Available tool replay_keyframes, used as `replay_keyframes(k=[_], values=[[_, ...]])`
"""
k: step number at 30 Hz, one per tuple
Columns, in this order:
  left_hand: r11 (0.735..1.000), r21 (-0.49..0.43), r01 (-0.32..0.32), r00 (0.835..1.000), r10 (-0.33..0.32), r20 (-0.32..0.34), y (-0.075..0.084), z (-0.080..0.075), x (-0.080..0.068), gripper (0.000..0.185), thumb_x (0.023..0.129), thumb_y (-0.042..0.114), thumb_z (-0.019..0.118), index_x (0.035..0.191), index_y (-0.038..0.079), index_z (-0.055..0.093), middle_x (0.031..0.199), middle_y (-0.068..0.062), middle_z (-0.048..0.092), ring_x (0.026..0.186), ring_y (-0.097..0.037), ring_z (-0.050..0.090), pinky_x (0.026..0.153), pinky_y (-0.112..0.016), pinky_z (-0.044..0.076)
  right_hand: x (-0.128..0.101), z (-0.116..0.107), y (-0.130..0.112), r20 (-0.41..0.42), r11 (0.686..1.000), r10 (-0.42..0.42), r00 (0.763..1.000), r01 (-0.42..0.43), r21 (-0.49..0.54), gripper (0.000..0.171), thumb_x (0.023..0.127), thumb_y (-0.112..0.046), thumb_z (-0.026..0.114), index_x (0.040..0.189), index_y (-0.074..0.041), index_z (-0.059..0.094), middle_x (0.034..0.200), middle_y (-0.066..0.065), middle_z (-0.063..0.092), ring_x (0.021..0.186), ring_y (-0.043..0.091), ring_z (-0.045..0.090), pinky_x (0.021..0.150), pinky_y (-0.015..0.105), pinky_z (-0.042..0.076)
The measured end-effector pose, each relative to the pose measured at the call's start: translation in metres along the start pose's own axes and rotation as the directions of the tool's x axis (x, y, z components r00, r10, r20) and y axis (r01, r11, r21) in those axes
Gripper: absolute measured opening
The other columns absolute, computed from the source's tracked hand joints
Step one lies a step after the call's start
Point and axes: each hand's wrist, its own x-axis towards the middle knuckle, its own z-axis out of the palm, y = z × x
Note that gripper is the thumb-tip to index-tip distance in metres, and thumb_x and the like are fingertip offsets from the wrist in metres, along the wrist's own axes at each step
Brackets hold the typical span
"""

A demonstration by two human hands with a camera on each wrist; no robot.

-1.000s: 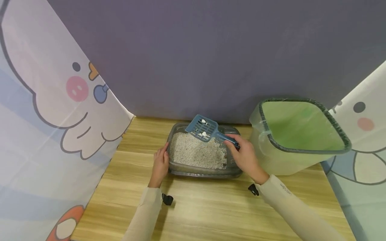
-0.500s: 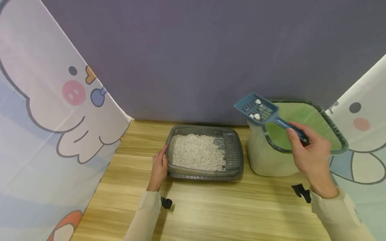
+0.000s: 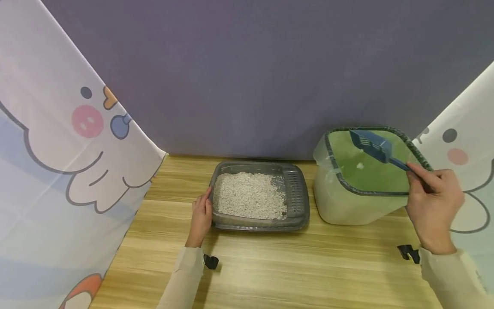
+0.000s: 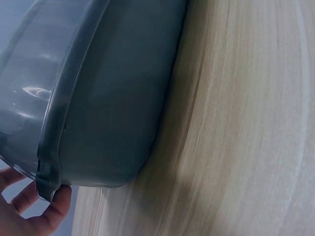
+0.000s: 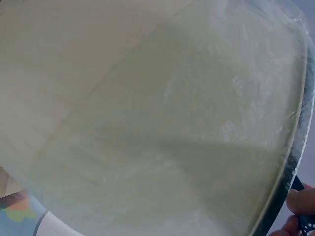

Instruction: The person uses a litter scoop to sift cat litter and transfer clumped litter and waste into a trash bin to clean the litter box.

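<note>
My left hand (image 3: 200, 216) pinches the left rim of a grey litter box (image 3: 299, 193); in the left wrist view the thumb and fingers (image 4: 59, 206) close round its lip. Pale grainy litter (image 3: 248, 195) covers most of the box floor. Over the mouth of a bin (image 3: 347, 210) at the right, my right hand (image 3: 436, 199) grips the handle of a blue slotted litter scoop (image 3: 372, 143). The scoop is tipped on its side. Below its slotted head a white clump (image 3: 360, 166) shows against the bin's green inside. In the right wrist view the bin's wall hides most of the scoop.
The bin has a dark rim (image 3: 418, 154) with a clear plastic liner folded over it. Box and bin stand on a wood-grain table (image 3: 262, 266). A grey backdrop (image 3: 247, 77) rises behind them, with cartoon-printed cloths (image 3: 46, 171) at both sides.
My right hand has carried the scoop with its white clumps from above the litter box rightward over the bin and tipped it there. The left hand has kept its hold on the box.
</note>
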Motion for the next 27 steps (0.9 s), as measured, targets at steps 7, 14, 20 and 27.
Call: replay_keyframes(k=[7,14,20,27], values=[[1.0,0.003,0.004,1.0,-0.004,0.003,0.001,-0.002,0.0,0.04,0.102,0.013,0.037,0.141,0.008,0.046,0.118,-0.02,0.054,0.093,-0.035,0.042,0.081,-0.047,0.033,-0.008,0.003,-0.024,-0.063,0.994,0.053,0.997,-0.047,0.101,0.022,0.084,-0.003,0.069,0.105,0.001,0.072,0.084,-0.022,0.052,0.071,-0.007,0.042,0.064,0.012,0.03],[1.0,-0.01,0.012,1.0,-0.012,0.024,0.003,-0.003,0.0,0.04,0.103,0.016,0.036,0.142,0.01,0.044,0.119,-0.02,0.054,0.092,-0.033,0.041,0.08,-0.047,0.034,-0.038,0.025,-0.083,0.079,0.936,0.015,0.997,-0.041,0.349,0.022,0.082,0.002,0.069,0.103,0.008,0.07,0.073,0.0,0.06,0.054,-0.001,0.04,0.048,0.011,0.028],[0.999,-0.028,0.045,0.998,-0.044,0.05,0.001,-0.003,-0.001,0.041,0.104,0.018,0.033,0.144,0.012,0.042,0.122,-0.02,0.053,0.091,-0.029,0.038,0.079,-0.044,0.034,-0.073,0.058,-0.094,0.279,0.913,-0.064,0.958,-0.057,0.405,0.031,0.081,0.01,0.067,0.111,0.004,0.068,0.075,0.004,0.056,0.053,0.001,0.034,0.042,0.014,0.026],[1.0,-0.007,0.013,1.0,-0.013,0.025,0.002,-0.002,0.001,0.041,0.104,0.017,0.033,0.142,0.009,0.044,0.116,-0.019,0.054,0.091,-0.03,0.04,0.079,-0.045,0.034,-0.131,0.112,-0.077,0.62,0.936,-0.016,0.784,-0.206,0.286,0.03,0.09,-0.004,0.062,0.12,-0.001,0.063,0.098,0.008,0.064,0.059,0.006,0.046,0.054,0.023,0.041]])
